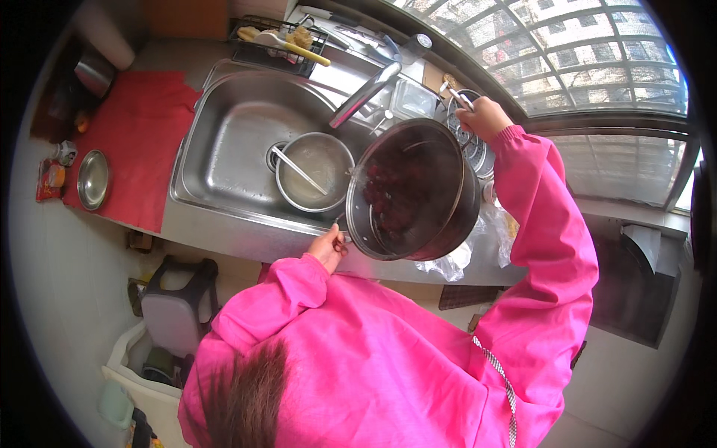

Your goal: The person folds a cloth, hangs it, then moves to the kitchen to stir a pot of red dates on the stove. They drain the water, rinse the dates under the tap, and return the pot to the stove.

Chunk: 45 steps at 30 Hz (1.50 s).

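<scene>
A large dark pot [418, 190] is tipped to the left at the right end of the sink, its mouth turned toward a metal bowl. Dark red pieces [379, 198] lie inside it, blurred by haze. My left hand [328, 246] is closed on the pot's near side handle. On the far right side, my right hand [487, 119] is closed at the opposite handle, mostly hidden by the fingers; a white stick-like piece shows beside them. The metal bowl [343, 160] stands in the sink, with cloudy liquid and a white utensil [300, 170] in it.
The steel sink [224, 134] has a curved faucet [366, 95] reaching over it. Behind stands a wire rack [280, 45] with sponges and a brush. A red cloth [138, 149] with a metal dish [93, 180] covers the left counter. Plastic bags [448, 263] lie right of the pot.
</scene>
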Each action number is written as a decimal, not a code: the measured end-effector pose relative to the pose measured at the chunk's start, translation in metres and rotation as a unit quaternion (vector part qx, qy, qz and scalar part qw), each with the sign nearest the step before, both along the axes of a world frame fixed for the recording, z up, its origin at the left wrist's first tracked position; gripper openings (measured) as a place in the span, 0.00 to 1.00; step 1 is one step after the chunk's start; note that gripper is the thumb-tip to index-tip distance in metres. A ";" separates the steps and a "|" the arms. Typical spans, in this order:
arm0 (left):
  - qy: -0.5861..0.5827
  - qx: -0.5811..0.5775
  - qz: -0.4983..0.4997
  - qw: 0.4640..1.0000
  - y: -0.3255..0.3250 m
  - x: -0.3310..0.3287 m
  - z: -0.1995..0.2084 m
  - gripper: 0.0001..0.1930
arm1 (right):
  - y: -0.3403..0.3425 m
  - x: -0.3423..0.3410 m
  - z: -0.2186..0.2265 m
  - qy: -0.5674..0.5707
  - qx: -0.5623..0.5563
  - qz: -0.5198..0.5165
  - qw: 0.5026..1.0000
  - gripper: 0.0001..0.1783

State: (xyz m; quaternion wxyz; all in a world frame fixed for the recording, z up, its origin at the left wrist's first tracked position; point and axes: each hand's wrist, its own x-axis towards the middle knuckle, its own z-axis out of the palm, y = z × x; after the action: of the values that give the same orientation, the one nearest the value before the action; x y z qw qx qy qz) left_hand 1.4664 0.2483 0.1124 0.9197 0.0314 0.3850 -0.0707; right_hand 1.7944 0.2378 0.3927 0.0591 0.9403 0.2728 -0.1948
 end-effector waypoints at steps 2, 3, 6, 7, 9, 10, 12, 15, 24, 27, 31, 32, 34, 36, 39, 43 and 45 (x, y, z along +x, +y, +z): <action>-0.013 -0.048 -0.015 0.999 -0.014 0.004 0.000 0.13 | -0.014 0.004 0.000 -0.002 -0.033 -0.007 0.999 0.16; -0.004 -0.056 -0.021 0.998 -0.020 0.005 0.000 0.12 | -0.023 0.006 0.000 0.006 -0.040 -0.014 0.999 0.16; 0.012 -0.049 -0.041 0.998 -0.029 0.007 -0.001 0.13 | -0.051 0.012 -0.006 -0.006 -0.045 -0.034 0.998 0.18; 0.011 -0.050 -0.041 0.998 -0.026 0.007 -0.001 0.13 | -0.059 0.016 -0.008 0.007 -0.050 -0.046 0.998 0.17; 0.025 0.005 -0.061 0.998 -0.014 0.007 0.002 0.14 | -0.078 0.017 -0.016 0.015 -0.011 -0.077 0.997 0.17; 0.027 0.035 -0.073 0.996 -0.004 0.006 0.004 0.14 | -0.088 0.016 -0.021 0.007 0.024 -0.086 0.996 0.19; 0.041 0.110 -0.059 0.991 0.021 0.003 0.011 0.14 | -0.103 0.012 -0.041 0.024 0.059 -0.129 0.990 0.21; 0.032 0.279 -0.040 0.959 0.054 -0.001 0.026 0.17 | -0.141 0.002 -0.062 0.075 0.085 -0.113 0.987 0.22; -0.049 0.676 -0.043 0.734 0.120 -0.018 0.109 0.21 | -0.194 -0.067 -0.140 0.300 0.340 -0.312 0.835 0.18; 0.002 0.692 -0.046 0.721 0.135 -0.026 0.118 0.21 | -0.177 -0.077 -0.159 0.387 0.362 -0.253 0.809 0.17; -0.038 0.698 -0.066 0.712 0.106 -0.035 0.107 0.21 | -0.183 -0.077 -0.152 0.303 0.286 -0.315 0.853 0.17; -0.020 0.716 -0.048 0.696 0.101 -0.040 0.104 0.20 | -0.184 -0.077 -0.150 0.332 0.313 -0.281 0.844 0.17; -0.017 0.736 -0.039 0.675 0.105 -0.055 0.101 0.20 | -0.179 -0.081 -0.154 0.333 0.303 -0.283 0.847 0.18; 0.048 0.704 -0.038 0.708 0.131 -0.071 0.099 0.19 | -0.148 -0.088 -0.175 0.336 0.309 -0.220 0.862 0.18; 0.049 0.655 -0.029 0.754 0.147 -0.084 0.089 0.19 | -0.121 -0.086 -0.192 0.340 0.313 -0.222 0.859 0.18; 0.056 0.612 -0.002 0.789 0.143 -0.080 0.075 0.18 | -0.099 -0.066 -0.189 0.352 0.358 -0.213 0.838 0.15; 0.069 0.599 0.016 0.797 0.144 -0.075 0.072 0.17 | -0.082 -0.057 -0.188 0.351 0.366 -0.221 0.833 0.13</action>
State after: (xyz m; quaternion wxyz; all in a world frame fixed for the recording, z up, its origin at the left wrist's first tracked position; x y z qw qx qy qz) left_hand 1.3919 0.3924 0.1839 0.6891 0.5649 0.4136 0.1871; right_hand 1.7377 0.1560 0.2043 -0.4336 0.7971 0.1112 -0.4052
